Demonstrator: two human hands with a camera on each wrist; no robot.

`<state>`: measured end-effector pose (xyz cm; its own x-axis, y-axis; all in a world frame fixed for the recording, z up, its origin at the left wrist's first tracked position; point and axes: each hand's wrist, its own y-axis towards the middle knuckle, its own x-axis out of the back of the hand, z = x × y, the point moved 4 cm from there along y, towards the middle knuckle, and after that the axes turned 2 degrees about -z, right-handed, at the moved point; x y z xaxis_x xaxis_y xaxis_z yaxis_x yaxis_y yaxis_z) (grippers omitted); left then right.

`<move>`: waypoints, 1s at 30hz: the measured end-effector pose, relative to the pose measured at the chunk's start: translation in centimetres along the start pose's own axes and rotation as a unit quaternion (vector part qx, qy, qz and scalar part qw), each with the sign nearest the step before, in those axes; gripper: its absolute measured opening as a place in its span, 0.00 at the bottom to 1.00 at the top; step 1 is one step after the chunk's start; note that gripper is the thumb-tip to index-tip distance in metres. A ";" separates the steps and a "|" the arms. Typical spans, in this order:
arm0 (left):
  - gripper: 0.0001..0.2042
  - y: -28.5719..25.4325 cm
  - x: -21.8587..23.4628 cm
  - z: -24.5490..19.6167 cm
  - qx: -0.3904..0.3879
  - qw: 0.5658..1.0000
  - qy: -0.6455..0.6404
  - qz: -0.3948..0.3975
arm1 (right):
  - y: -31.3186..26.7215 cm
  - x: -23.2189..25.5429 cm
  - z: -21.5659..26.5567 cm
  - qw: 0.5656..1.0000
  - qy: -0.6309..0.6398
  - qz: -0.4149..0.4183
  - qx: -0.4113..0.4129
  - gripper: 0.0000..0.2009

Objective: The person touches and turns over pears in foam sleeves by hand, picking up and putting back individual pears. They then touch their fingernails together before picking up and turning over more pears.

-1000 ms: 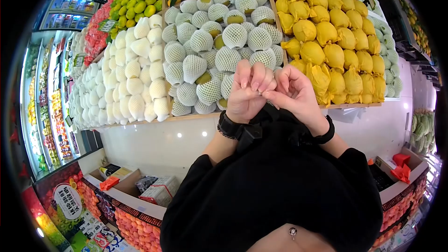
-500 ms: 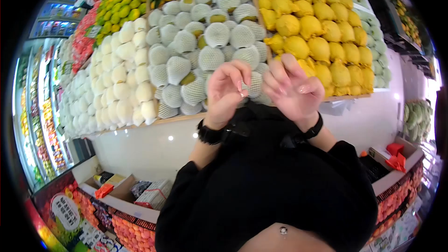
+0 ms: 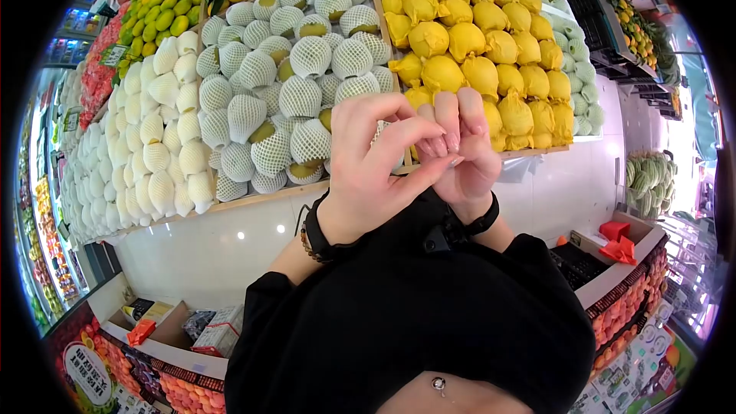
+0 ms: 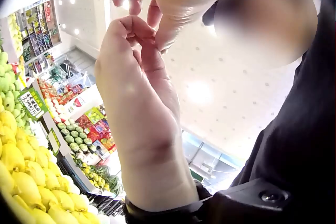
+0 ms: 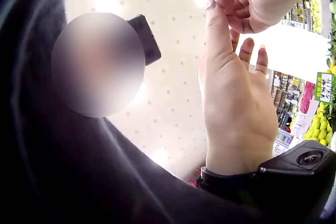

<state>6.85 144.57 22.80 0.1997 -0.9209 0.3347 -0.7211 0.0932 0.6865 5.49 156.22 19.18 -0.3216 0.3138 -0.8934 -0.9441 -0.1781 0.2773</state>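
Observation:
Both hands are raised in front of my chest, over a black sleeve and top. My left hand [image 3: 429, 149] is curled, and its thumb and forefinger close on a fingertip of my right hand [image 3: 464, 126]. No object shows between them. In the left wrist view the left hand [image 4: 144, 35] meets a finger coming down from above. In the right wrist view the right hand [image 5: 231, 50] has its fingers pointing up, nearly straight, with one tip held in the other hand. Each wrist wears a black band.
Behind the hands slopes a fruit display: net-wrapped fruit [image 3: 307, 100], yellow-wrapped fruit [image 3: 475, 54], white foam-wrapped fruit [image 3: 161, 123] and green fruit [image 3: 161, 8]. Its white front panel [image 3: 215, 245] faces me. Cardboard boxes [image 3: 169, 318] stand at the lower left and red items [image 3: 617, 231] at the right.
The hands touched a second ago, drew apart half a second ago, and now meet again with the left fingers on the right fingertip. The display has shifted left in view.

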 end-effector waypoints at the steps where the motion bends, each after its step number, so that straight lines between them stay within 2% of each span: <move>1: 0.18 -0.1 0.0 -0.1 -0.007 1.000 0.007 -0.006 | -0.1 -0.1 0.0 1.000 -0.009 0.003 0.004 0.12; 4: 0.17 -0.3 0.3 -0.5 -0.042 0.998 0.034 -0.021 | -0.1 -0.4 -0.2 0.999 -0.034 0.011 0.016 0.12; 13: 0.15 -1.3 0.5 -0.6 -0.006 0.997 -0.002 -0.077 | -0.7 -0.4 -0.7 0.997 -0.065 0.020 0.029 0.12; 16: 0.15 -1.4 0.7 -0.5 -0.033 0.998 0.001 -0.058 | -1.1 -0.3 -0.7 0.997 -0.073 0.013 0.035 0.12; 18: 0.15 -1.8 0.5 -0.4 -0.025 0.999 -0.003 -0.043 | -1.2 0.0 -0.8 0.996 -0.082 0.014 0.040 0.13; 22: 0.15 -1.9 0.3 -0.1 0.020 0.998 -0.025 -0.051 | -1.5 -0.7 -0.7 0.990 -0.131 -0.046 0.010 0.09; 25: 0.16 -1.3 0.7 -0.3 -0.032 0.998 0.047 -0.023 | -1.9 -0.3 -1.1 0.990 -0.134 -0.047 -0.011 0.04; 27: 0.16 -1.4 0.7 -0.2 -0.011 0.999 0.035 -0.021 | -2.1 -0.1 -1.1 0.991 -0.130 -0.021 -0.017 0.05; 30: 0.17 -1.7 0.6 0.0 -0.011 0.999 0.036 -0.006 | -2.5 -0.3 -0.5 0.984 -0.171 -0.035 -0.019 0.09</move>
<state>8.20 143.87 21.78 0.2571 -0.8922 0.3714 -0.7036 0.0907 0.7048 7.93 156.13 18.59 -0.2678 0.6210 -0.7366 -0.9634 -0.1776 0.2006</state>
